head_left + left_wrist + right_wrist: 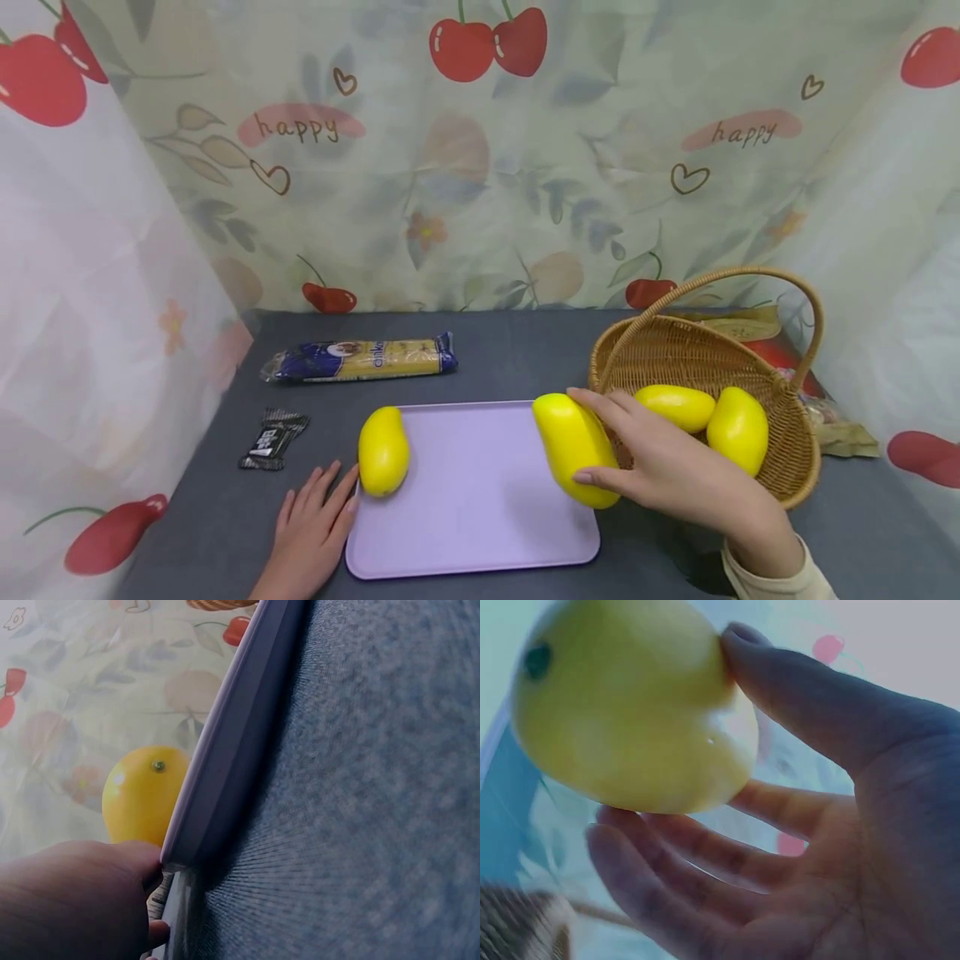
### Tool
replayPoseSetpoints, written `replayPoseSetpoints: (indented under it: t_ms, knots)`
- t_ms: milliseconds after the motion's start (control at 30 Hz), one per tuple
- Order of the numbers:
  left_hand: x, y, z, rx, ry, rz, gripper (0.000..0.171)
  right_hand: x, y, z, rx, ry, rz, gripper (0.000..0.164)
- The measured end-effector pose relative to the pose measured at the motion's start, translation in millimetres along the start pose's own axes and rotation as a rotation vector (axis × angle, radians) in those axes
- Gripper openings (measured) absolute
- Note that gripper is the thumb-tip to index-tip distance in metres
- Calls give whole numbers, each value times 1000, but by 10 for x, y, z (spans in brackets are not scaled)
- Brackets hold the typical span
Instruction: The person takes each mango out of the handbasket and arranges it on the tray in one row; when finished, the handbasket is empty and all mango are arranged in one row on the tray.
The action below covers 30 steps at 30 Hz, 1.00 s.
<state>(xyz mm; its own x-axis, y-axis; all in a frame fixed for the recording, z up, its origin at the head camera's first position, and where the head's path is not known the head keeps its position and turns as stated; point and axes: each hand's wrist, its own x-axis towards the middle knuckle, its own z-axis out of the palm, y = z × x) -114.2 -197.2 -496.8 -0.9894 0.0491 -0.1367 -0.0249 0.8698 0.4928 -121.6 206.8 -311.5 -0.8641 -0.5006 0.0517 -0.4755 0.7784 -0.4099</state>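
In the head view my right hand (667,462) grips a yellow mango (573,450) above the right side of a lilac tray (480,492). The right wrist view shows the thumb and fingers around that mango (630,712), with its dark stem end facing left. Another mango (383,452) lies on the tray's left side. My left hand (311,529) lies flat on the table, its fingertips touching the tray's left edge. To the right, a wicker basket (798,467) holds two more mangoes, one lying sideways (675,407) and one more upright (738,429).
A blue-and-yellow pasta packet (363,358) lies behind the tray. A small black wrapped packet (273,439) is at the left. Partly hidden packages (843,437) lie behind the basket, whose tall handle (813,317) arches upward. A printed curtain (480,208) encloses the dark table.
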Motion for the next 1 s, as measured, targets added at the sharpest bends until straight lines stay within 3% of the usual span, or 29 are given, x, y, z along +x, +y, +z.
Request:
replayPoseSetpoints:
  t_ms: [167, 333, 633, 1000]
  knots:
    - [-5, 13, 6, 5, -11, -15, 57, 174, -37, 253, 68, -14, -4, 78]
    - [-9, 9, 15, 16, -18, -27, 56, 366, -99, 565, 143, -26, 55, 78]
    - [0, -6, 1, 17, -3, -10, 57, 862, -175, 1132, 341, -60, 73, 79]
    - [-4, -6, -9, 9, -17, -21, 58, 1199, -195, 1456, 412, -70, 182, 75]
